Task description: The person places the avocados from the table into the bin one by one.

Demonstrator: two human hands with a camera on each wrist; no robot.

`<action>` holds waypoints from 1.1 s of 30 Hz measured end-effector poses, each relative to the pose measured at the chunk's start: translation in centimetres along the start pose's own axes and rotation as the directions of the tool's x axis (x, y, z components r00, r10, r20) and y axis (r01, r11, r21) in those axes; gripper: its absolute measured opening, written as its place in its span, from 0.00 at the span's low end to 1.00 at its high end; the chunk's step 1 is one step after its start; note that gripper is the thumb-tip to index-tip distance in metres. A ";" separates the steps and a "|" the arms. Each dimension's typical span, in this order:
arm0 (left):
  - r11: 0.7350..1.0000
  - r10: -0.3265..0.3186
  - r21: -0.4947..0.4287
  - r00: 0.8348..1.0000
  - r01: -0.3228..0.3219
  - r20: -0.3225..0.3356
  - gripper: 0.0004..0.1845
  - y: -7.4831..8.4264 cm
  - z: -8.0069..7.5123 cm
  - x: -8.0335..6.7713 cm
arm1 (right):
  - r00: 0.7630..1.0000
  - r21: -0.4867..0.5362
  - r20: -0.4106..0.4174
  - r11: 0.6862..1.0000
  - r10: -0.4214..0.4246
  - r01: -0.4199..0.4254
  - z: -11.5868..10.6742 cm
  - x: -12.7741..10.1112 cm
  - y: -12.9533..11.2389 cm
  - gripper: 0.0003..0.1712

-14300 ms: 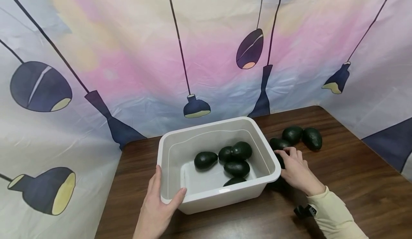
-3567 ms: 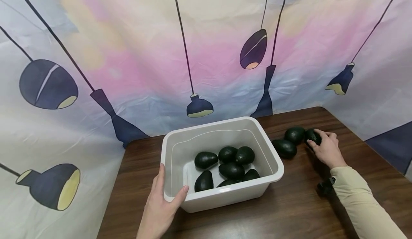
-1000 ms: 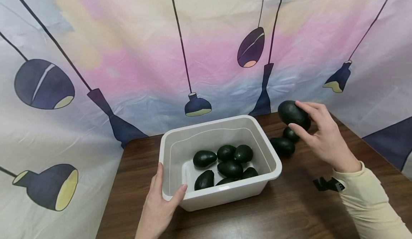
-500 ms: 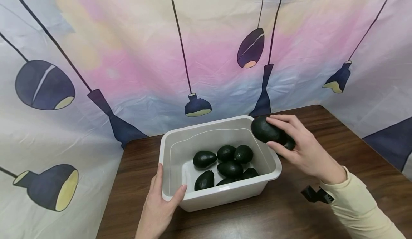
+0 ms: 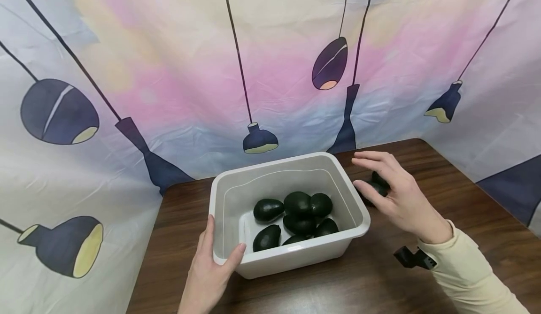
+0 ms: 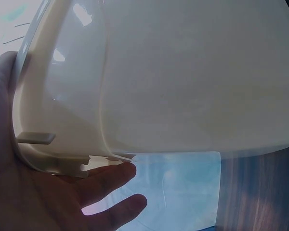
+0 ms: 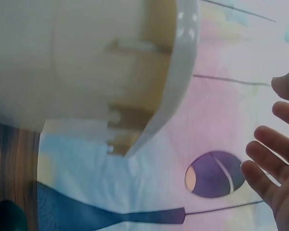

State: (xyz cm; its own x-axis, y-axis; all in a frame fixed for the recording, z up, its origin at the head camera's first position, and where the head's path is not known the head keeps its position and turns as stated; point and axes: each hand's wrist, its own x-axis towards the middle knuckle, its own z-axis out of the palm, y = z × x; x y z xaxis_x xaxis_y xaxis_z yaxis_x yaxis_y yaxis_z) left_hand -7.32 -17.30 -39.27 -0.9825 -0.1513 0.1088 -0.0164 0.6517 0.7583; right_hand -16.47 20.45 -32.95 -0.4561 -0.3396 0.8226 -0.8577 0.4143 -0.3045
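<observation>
avocados [image 5: 297, 210] are what has changed: half a second ago the right hand [image 5: 395, 196] held one over the bin's far right corner, and now that hand is empty, fingers spread wide and relaxed, hovering just right of the rim. the fruit has dropped in and lies on top of the heap, near the middle, so the pile stands higher than a moment back. judging from that, one more piece is put away and the loose ones on the counter [image 5: 465, 201] are next.

counts, largest first: one counter; one white bin [image 5: 274, 257], sitting on it, its near left corner gripped by the left hand [image 5: 211, 276], thumb hooked over the rim; about seven avocados in the bin, some half hidden under others; two avocados [image 5: 378, 185] on the counter to the right of the bin, mostly hidden behind the right hand's fingers, so that count is unsure.
</observation>
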 end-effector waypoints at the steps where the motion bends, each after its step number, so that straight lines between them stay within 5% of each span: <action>1: 1.000 -0.005 0.001 1.000 0.005 0.003 0.53 0.0 0.0 0.0 | 1.000 -0.008 -0.009 1.000 0.009 -0.010 -0.1 -0.2 0.4 0.24; 5: 1.000 -0.022 0.009 1.000 0.022 0.019 0.54 0.2 -0.1 0.2 | 0.996 -0.063 -0.062 0.995 0.068 -0.072 -0.6 -0.9 2.3 0.22; 9: 1.000 -0.020 0.008 1.000 0.019 0.022 0.54 0.3 0.0 0.3 | 0.966 -0.172 -0.077 0.951 0.246 -0.256 -1.1 -2.0 4.6 0.26; 15: 1.000 -0.008 0.002 1.000 0.008 0.015 0.53 0.2 -0.1 0.2 | 0.832 -0.258 0.024 0.807 0.555 -0.531 0.0 -5.1 9.0 0.30; 19: 1.000 -0.014 -0.006 1.000 0.014 0.008 0.53 0.1 -0.3 -0.1 | 0.748 -0.320 0.101 0.733 0.656 -0.600 1.6 -7.6 11.8 0.35; 23: 0.999 -0.030 -0.012 0.999 0.030 0.024 0.54 0.1 -0.2 -0.2 | 0.689 -0.362 0.137 0.683 0.712 -0.635 2.5 -9.8 13.2 0.38; 33: 1.000 0.009 -0.011 1.000 -0.009 -0.007 0.53 0.1 0.1 0.1 | 0.662 -0.370 0.172 0.671 0.729 -0.643 3.1 -10.5 13.7 0.38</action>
State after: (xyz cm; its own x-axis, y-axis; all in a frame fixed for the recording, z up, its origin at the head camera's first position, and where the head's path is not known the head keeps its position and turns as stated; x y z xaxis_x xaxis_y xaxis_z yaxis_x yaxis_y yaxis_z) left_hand -7.43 -17.17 -39.31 -0.9813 -0.1507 0.1195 -0.0060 0.6451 0.7641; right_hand -24.19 27.07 -47.29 -0.9684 -0.0679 0.2402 -0.1944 0.8085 -0.5555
